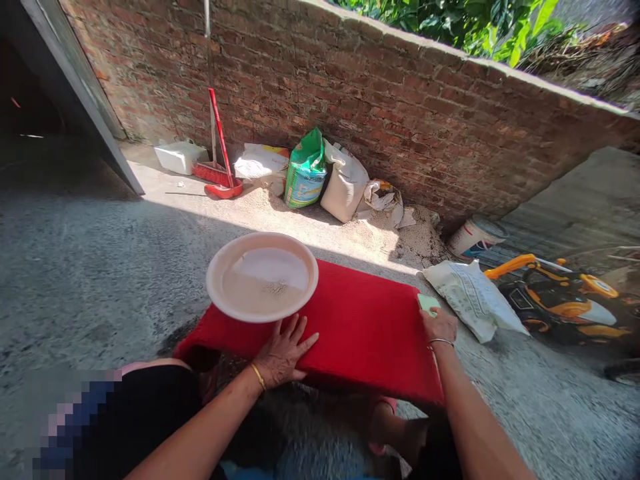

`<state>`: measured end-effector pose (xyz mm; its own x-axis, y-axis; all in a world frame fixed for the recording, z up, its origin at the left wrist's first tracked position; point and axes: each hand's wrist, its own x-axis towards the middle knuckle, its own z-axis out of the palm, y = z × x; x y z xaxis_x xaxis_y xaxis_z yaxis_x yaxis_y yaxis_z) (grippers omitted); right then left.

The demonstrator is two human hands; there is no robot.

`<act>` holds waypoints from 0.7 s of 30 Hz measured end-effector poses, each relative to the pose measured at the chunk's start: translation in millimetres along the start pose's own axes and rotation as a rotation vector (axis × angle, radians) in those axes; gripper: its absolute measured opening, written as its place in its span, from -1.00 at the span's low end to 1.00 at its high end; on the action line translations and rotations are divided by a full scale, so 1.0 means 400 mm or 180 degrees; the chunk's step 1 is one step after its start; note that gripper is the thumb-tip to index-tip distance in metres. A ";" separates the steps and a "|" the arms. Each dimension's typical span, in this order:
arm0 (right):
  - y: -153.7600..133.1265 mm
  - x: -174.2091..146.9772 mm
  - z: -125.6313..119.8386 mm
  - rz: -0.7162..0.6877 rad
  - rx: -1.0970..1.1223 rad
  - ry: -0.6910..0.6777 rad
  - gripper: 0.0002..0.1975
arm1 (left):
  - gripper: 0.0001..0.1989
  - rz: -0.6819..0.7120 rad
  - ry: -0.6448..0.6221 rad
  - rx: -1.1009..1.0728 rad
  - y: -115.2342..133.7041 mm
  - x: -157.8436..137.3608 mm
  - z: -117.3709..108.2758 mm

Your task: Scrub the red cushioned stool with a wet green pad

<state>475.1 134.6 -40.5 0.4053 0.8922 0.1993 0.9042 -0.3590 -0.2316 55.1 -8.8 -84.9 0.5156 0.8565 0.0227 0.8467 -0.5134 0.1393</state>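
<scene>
My left hand (pixel 283 350) lies flat with fingers spread on a red cloth (pixel 360 327) that covers a low bench or table. Just beyond its fingertips stands a pale round basin (pixel 215 283) holding water, with a small patch of bubbles or grains in it. At the cloth's right edge, my right hand (pixel 439 325) is closed around a light green block (pixel 429 304), perhaps a sponge or brush; its lower part is hidden by the fingers. The cloth hangs over the near and left sides.
Along the brick wall (pixel 400 127) stand a red broom (pixel 213 173), a red dustpan (pixel 225 191), a green sack (pixel 306 170), a beige sack (pixel 345 183) and a tilted bucket (pixel 477 237). At right lie a white sack (pixel 475 297) and a yellow-black toy vehicle (pixel 565 297).
</scene>
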 end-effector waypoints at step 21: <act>-0.314 -0.006 0.095 -0.0666 0.0514 -0.0605 -0.60 | -0.10 -0.0037 0.0044 0.0210 -0.007 0.004 0.018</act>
<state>355.5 188.1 -48.2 0.1667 0.9827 0.0807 0.9259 -0.1279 -0.3554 54.7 -6.4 -92.3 0.5044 0.8628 0.0353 0.8596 -0.5055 0.0740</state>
